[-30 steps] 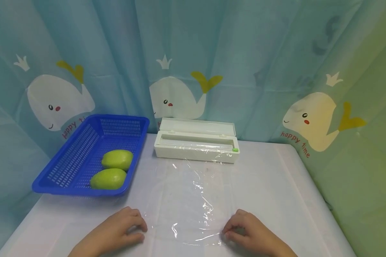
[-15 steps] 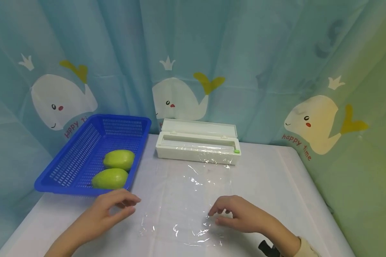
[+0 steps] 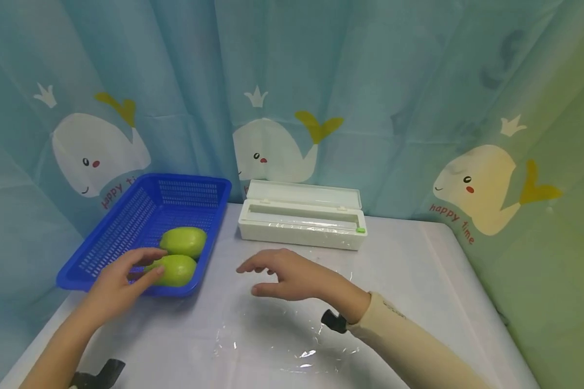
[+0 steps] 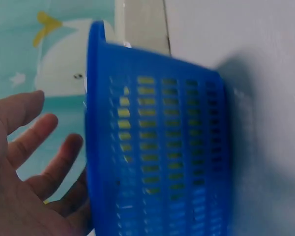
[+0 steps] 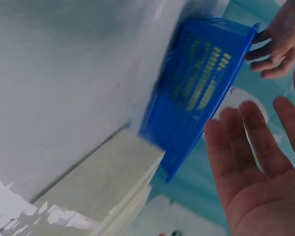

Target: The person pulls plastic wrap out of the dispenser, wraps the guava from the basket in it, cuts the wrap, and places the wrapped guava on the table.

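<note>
Left hand (image 3: pixel 114 292) and right hand (image 3: pixel 289 274) are half-spread, empty. Best cup the nearer fruit (image 3: pixel 179 271) fully, clearing the basket's (image 3: pixel 180 290) near edge.

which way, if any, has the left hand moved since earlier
Yes, forward and leftward: in the head view the left hand began short of the blue basket and now overlaps its rim.

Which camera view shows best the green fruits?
The head view: both green fruits show inside the blue basket, though the left hand partly covers the nearer one. Both wrist views show only yellowish patches through the basket's slots.
</note>
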The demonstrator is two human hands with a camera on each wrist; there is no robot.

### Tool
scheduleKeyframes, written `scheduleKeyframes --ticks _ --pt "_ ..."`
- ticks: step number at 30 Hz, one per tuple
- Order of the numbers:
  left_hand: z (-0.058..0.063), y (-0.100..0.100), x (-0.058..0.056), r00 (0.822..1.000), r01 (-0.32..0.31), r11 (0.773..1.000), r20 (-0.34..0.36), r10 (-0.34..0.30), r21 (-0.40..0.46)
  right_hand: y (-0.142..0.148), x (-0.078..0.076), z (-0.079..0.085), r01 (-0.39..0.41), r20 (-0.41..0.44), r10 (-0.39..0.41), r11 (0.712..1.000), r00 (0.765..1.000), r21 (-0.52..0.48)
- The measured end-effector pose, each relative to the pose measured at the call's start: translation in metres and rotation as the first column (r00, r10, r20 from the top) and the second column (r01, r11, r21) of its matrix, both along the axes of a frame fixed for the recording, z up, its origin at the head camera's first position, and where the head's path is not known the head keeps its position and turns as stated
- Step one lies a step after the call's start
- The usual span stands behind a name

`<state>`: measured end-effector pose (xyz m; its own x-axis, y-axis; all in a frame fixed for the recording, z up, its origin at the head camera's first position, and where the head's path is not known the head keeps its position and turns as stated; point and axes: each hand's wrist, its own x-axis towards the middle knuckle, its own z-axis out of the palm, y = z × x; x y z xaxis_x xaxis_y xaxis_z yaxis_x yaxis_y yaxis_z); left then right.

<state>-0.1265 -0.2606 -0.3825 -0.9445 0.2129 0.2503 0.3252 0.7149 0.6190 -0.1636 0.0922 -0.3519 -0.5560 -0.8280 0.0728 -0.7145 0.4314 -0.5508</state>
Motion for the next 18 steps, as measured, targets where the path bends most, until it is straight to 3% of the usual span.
scheduleKeyframes --ticks 7,12,18 --pt "-0.005 -0.018 -0.026 0.994 0.057 0.997 0.096 -0.051 -0.060 -0.064 -0.023 -0.012 0.030 -0.205 -0.022 0.999 0.979 0.035" --pt "-0.009 -0.027 -0.042 0.980 0.154 0.983 0.140 -0.139 -0.096 -0.097 -0.034 -0.027 0.100 -0.284 -0.084 0.994 0.955 0.041" --pt "-0.012 -0.037 -0.053 0.959 0.246 0.957 0.180 -0.218 -0.151 -0.130 -0.036 -0.036 0.202 -0.424 -0.156 0.977 0.892 0.066"
